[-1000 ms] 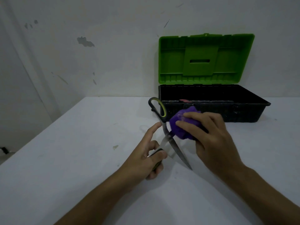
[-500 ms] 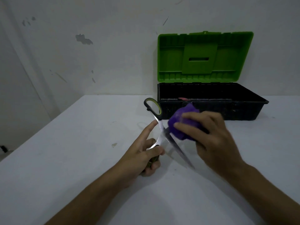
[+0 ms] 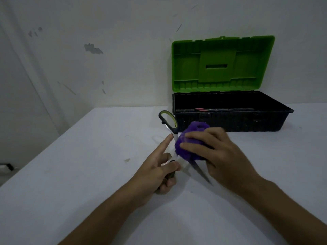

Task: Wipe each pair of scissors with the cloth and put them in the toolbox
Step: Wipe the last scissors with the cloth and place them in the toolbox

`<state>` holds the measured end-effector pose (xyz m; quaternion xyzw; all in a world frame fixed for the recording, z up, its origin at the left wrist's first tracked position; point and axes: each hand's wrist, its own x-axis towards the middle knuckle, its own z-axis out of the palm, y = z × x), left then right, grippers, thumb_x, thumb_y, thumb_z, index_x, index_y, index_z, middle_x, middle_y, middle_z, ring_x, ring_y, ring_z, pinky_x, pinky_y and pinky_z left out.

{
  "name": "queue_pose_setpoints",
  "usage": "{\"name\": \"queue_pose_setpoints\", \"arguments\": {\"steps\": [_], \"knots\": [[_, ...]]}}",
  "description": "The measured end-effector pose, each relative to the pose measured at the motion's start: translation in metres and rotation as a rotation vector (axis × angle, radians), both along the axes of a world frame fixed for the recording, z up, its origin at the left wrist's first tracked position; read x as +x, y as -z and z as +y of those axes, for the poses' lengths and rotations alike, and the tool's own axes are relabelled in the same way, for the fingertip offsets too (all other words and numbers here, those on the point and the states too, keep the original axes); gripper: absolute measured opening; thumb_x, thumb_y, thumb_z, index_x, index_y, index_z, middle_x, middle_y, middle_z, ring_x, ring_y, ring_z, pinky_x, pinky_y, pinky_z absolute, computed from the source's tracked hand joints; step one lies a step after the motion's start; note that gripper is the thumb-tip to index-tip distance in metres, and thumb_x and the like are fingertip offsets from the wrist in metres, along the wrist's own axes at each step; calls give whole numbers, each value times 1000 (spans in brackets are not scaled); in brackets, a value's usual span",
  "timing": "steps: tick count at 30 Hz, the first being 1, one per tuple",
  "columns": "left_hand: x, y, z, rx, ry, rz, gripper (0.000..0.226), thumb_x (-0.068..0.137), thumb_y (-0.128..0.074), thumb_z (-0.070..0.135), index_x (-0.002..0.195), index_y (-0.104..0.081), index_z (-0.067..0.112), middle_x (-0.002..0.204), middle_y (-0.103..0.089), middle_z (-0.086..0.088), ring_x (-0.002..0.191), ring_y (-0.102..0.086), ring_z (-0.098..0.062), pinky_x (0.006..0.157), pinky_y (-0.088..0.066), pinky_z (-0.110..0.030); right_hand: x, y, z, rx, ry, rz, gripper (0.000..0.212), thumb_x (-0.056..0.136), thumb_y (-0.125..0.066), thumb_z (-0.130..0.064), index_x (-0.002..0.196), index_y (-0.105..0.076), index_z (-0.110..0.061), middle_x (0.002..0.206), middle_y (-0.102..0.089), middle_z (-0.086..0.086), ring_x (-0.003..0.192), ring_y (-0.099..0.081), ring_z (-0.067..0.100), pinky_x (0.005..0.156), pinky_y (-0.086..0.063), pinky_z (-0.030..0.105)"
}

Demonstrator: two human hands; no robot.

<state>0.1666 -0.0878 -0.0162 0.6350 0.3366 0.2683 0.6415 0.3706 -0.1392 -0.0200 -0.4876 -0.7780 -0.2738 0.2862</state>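
A pair of scissors (image 3: 169,121) with black and green handles is spread open above the white table (image 3: 70,174). My left hand (image 3: 159,170) grips its lower handle, index finger stretched along a blade. My right hand (image 3: 217,156) holds a bunched purple cloth (image 3: 189,140) pressed on the blades near the pivot; one blade tip (image 3: 203,175) sticks out below the cloth. Behind stands the black toolbox (image 3: 230,121) with its green lid (image 3: 221,64) raised. Something pink (image 3: 200,109) lies inside it.
The toolbox stands against a white wall at the back of the table. The table's left edge runs diagonally from the back corner toward the near left. A small mark (image 3: 127,160) sits on the tabletop left of my hands.
The cloth has slid along the blades, from the upper handle toward the pivot. The scissors have shifted slightly left with my left hand.
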Motion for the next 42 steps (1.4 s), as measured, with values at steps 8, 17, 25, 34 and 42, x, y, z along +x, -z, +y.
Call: {"name": "queue_pose_setpoints", "arguments": {"steps": [8,17,25,34,42], "knots": [[-4,1,4,6,-60,-36,72,97,-52,3,145,-31,52,88,-51,-11,47,-44,-10,43,-27,-25,9,3,-5,-201,-80,20,66,62,-83,2,120,-67,-25,127,-61,-3,113,-43,21,84,-50,31],[0,0,4,131,-90,8,73,99,-50,5,147,-24,54,83,-45,-7,48,-41,-9,44,-29,-27,6,-4,-5,-173,-69,12,66,59,-87,-4,119,-66,-19,126,-62,2,113,-43,22,83,-43,25],[-9,-6,11,37,-136,-41,73,97,-52,2,146,-32,52,83,-57,-6,47,-43,-9,41,-32,-24,6,-1,-5,-337,-107,24,72,64,-83,-1,124,-58,-32,132,-53,-12,110,-43,17,79,-52,27],[-1,-2,3,180,-105,-7,75,98,-52,3,146,-28,55,73,-43,2,46,-38,-10,42,-30,-26,1,-1,-3,-259,-95,23,73,65,-83,-1,129,-55,-23,135,-54,-2,114,-40,20,81,-48,28],[-15,-6,19,105,-225,-33,73,96,-52,1,144,-34,53,84,-46,-10,50,-41,-14,47,-28,-31,11,4,-8,-472,-123,30,66,76,-78,-10,133,-54,-32,134,-54,-12,112,-39,12,88,-50,31]]}}
